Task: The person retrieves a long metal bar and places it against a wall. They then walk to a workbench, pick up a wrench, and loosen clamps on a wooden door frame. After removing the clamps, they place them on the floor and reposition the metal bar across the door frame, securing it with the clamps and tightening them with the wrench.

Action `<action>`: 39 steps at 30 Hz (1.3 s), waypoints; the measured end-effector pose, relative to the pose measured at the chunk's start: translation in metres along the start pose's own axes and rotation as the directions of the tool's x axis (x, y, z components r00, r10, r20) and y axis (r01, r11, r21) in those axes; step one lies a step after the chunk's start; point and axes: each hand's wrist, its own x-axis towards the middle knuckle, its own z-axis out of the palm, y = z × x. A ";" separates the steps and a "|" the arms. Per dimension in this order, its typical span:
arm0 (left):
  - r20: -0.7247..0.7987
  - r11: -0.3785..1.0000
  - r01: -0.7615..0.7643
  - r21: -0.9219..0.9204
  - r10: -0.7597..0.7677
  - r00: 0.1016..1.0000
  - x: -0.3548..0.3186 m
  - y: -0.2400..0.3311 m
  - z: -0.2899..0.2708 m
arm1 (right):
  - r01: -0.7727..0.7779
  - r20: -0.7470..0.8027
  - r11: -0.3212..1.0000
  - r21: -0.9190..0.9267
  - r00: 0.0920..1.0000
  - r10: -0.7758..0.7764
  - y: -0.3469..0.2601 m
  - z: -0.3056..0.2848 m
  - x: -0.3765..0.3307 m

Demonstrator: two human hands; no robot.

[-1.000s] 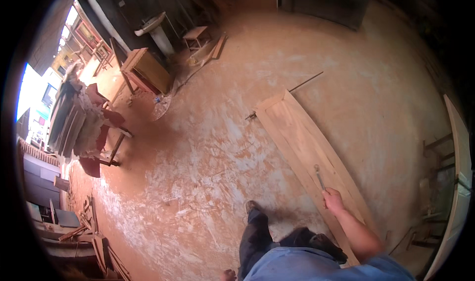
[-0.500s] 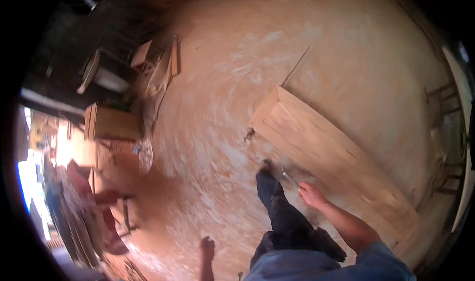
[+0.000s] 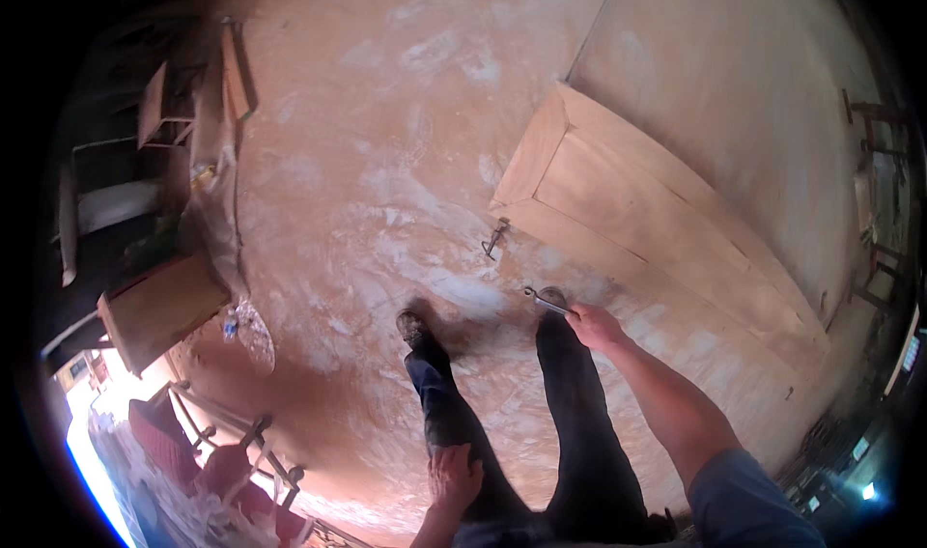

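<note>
A silver wrench (image 3: 548,302) points out to the left from my right hand (image 3: 596,327), which is closed around its handle. Its ring-shaped head is over the floor near my right shoe. My left hand (image 3: 454,476) holds nothing and hangs by my left thigh with its fingers loosely apart. Ahead and to the right is a long wooden panel (image 3: 657,191) with a framed end. Beside its near left corner is a small dark metal piece (image 3: 495,239), which looks like a clamp. Neither hand touches the panel.
A thin dark line or rod (image 3: 591,28) runs away from the panel's far corner. At left are a wooden box-like piece (image 3: 166,309) and a smaller wooden stool or frame (image 3: 164,109). Wooden frames with red cloth (image 3: 169,437) lie at lower left. Chair-like frames (image 3: 877,128) line the right.
The view has shifted as I step, and both shoes now show. The wrench remains in my right hand. My left hand is now next to my thigh.
</note>
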 end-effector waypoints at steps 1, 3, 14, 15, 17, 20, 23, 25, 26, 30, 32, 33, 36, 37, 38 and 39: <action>0.016 0.998 -0.054 0.032 0.054 0.998 0.024 -0.023 0.001 | -0.015 -0.078 0.999 -0.044 0.997 0.011 -0.004 0.016 0.023; 0.067 0.988 -0.124 0.089 0.118 0.991 0.056 -0.053 -0.002 | -0.026 -0.103 1.000 -0.015 0.994 0.024 -0.012 0.038 0.064; 0.126 0.994 -0.101 0.048 0.095 0.987 0.125 -0.089 -0.049 | -0.058 -0.089 0.998 0.007 0.994 0.058 0.029 0.143 0.221; 0.139 0.995 -0.094 0.037 0.088 0.986 0.129 -0.089 -0.049 | -0.082 -0.039 0.997 0.014 0.996 0.082 0.032 0.141 0.227; 0.154 0.997 -0.072 0.025 0.068 0.986 0.133 -0.088 -0.049 | -0.129 0.065 0.991 0.024 0.990 0.127 0.025 0.128 0.234; 0.154 0.998 -0.064 0.023 0.059 0.986 0.139 -0.087 -0.047 | -0.075 0.043 0.997 -0.028 0.996 0.076 0.038 0.133 0.248; 0.154 0.997 -0.074 0.027 0.069 0.986 0.141 -0.087 -0.045 | -0.070 0.111 0.997 -0.043 0.991 0.074 0.047 0.140 0.266; 0.151 0.996 -0.080 0.029 0.075 0.986 0.143 -0.086 -0.045 | -0.106 0.150 0.994 -0.021 0.983 0.108 0.046 0.146 0.277; 0.166 0.997 -0.079 0.028 0.073 0.983 0.147 -0.085 -0.046 | -0.125 0.168 0.992 -0.009 0.978 0.125 0.044 0.148 0.281; 0.185 0.996 -0.085 0.030 0.078 0.980 0.151 -0.083 -0.055 | -0.174 0.163 0.985 0.004 0.972 0.171 0.027 0.147 0.269; 0.169 0.995 -0.099 0.022 0.094 0.981 0.149 -0.085 -0.057 | -0.220 0.090 0.975 -0.025 0.971 0.222 0.006 0.144 0.251; 0.158 0.994 -0.105 0.018 0.101 0.982 0.147 -0.089 -0.057 | -0.251 0.115 0.968 -0.025 0.961 0.252 -0.003 0.141 0.243; 0.138 0.993 -0.116 -0.004 0.116 0.984 0.155 -0.093 -0.064 | -0.307 0.146 0.951 -0.041 0.940 0.310 -0.027 0.134 0.225; 0.143 0.993 -0.121 -0.017 0.122 0.982 0.155 -0.094 -0.072 | -0.311 0.138 0.949 -0.056 0.939 0.316 -0.033 0.135 0.216; 0.127 0.991 -0.129 -0.025 0.131 0.983 0.156 -0.100 -0.072 | -0.307 0.119 0.950 -0.066 0.942 0.313 -0.035 0.138 0.216; 0.111 0.990 -0.137 -0.034 0.140 0.984 0.154 -0.106 -0.071 | -0.318 0.073 0.942 -0.108 0.942 0.327 -0.037 0.141 0.212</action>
